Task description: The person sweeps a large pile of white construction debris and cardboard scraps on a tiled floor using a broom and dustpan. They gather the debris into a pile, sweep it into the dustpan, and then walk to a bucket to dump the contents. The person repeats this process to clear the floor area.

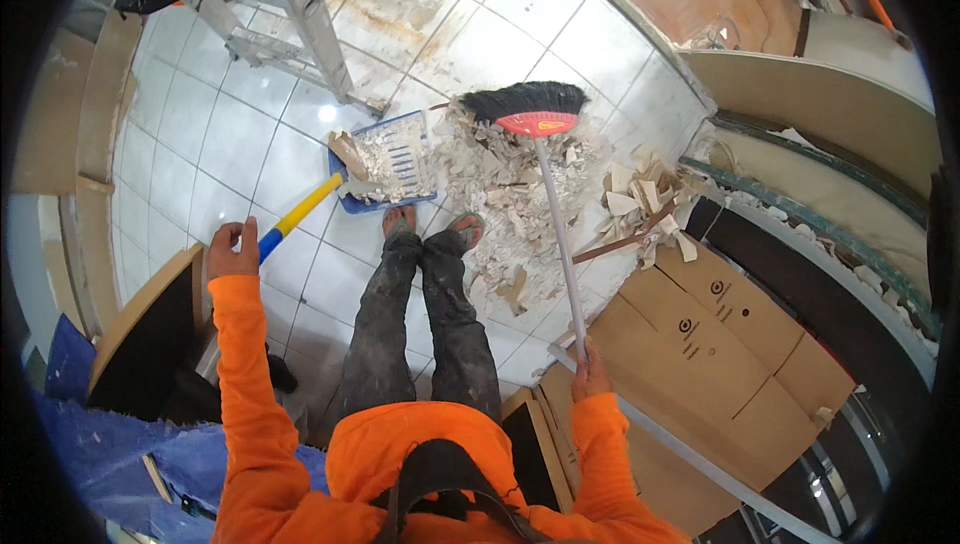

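Two orange-sleeved forearms [243,344] reach forward. At left, the left hand [234,249] is raised, fingers curled beside a yellow-and-blue handle [303,212]; whether they grip it, I cannot tell. This handle slants far and right to a blue dustpan [404,157] left of the rubble [510,184]. Farther right, the broom [554,206] points far, slightly left, its near shaft clamped in the right hand's [592,376] fingers.

A black-bristled red broom [538,124] tilts over scattered pale rubble [510,189] near a blue dustpan [395,203] holding more.
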A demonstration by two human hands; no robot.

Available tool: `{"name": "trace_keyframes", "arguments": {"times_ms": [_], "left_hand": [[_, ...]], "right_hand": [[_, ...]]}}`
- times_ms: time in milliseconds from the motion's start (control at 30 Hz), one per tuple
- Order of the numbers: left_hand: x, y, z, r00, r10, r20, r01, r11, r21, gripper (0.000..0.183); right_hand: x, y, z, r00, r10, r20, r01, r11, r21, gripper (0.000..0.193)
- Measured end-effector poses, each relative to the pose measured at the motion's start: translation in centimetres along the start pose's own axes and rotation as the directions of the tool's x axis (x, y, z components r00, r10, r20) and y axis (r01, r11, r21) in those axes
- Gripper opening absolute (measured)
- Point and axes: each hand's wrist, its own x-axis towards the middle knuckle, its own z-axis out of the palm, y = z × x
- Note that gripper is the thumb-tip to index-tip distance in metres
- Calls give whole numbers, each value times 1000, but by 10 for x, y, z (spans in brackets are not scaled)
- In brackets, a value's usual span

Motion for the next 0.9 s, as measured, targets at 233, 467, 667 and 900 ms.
{"name": "trace_keyframes", "arguments": {"times_ms": [233,467,667,900], "left_hand": [[8,-34,9,999,31,27,-32,998,58,36],[8,-18,15,999,50,-3,-50,998,28,36],[9,-22,26,993,109,-36,-109,994,-17,36],[9,-25,21,997,70,11,-70,997,36,36]], "right_hand": [[48,-53,-36,995,-86,-40,84,995,-47,42],[227,-132,-51,984,-143,-108,129,984,-123,36],[253,-56,-59,987,-94,-132,85,994,-71,35],[75,40,-8,992,22,-127,6,977,212,36]]}}
